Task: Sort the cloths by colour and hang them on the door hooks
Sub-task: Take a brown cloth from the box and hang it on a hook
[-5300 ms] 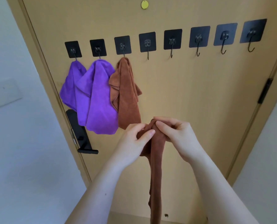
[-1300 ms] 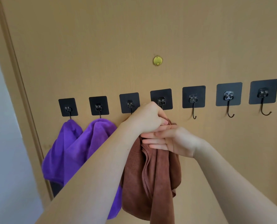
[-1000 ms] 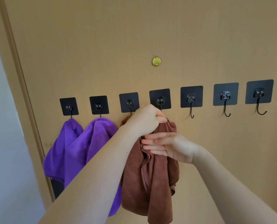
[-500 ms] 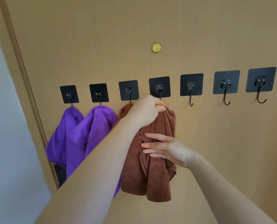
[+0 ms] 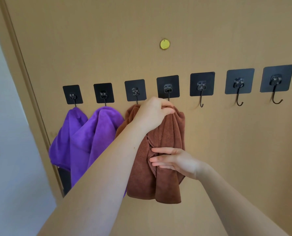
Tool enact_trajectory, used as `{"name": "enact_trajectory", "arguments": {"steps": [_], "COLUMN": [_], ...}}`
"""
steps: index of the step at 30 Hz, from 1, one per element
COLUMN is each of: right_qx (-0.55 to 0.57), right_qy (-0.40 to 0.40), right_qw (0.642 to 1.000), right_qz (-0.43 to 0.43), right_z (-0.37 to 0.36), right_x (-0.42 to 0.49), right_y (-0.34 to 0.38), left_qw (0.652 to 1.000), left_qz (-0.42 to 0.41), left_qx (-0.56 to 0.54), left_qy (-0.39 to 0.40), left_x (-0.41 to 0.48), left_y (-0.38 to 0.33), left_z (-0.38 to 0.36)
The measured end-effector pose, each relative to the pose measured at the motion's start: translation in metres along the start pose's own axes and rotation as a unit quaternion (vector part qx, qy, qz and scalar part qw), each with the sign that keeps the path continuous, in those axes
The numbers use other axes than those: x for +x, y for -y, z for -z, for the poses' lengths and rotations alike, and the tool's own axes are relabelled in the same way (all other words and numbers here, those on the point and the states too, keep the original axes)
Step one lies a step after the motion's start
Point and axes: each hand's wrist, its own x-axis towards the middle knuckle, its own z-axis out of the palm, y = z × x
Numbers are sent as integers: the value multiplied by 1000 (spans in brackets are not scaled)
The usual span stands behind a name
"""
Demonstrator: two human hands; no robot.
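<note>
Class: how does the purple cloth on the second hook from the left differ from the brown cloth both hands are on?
The purple cloth hangs untouched; the brown cloth is gripped at its top by the left hand, the right hand laying straight fingers on its middle. The purple cloth is hooked; whether the brown cloth is yet, the left hand hides. Both drape bunched against the door.

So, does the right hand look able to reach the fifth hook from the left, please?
Probably yes: the right hand only rests on the brown cloth, and the fifth hook hangs bare.
</note>
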Motion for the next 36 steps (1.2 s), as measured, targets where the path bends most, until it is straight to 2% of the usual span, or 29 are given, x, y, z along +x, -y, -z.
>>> {"name": "enact_trajectory", "arguments": {"steps": [9,19,26,31,36], "right_qx": [36,88,86,87,62], "right_qy": [0,-20,-26,-27,-36], "right_qw": [999,995,995,994,993], "right_qz": [-33,-48,-51,-54,-97], "right_z": [4,6,6,6,3], "right_x": [-3,-1,0,2,-1], "right_y": [-29,-54,-65,-68,-89], "left_qw": [993,995,984,980,977], "left_qz": [-9,4,43,56,72], "left_qx": [-37,-30,-122,-141,-160], "left_qy": [-108,-95,-123,-126,-123], "left_x": [-9,-8,-18,-19,-20], "left_y": [7,6,5,3,2], "left_z": [-19,-20,-31,-32,-30]}}
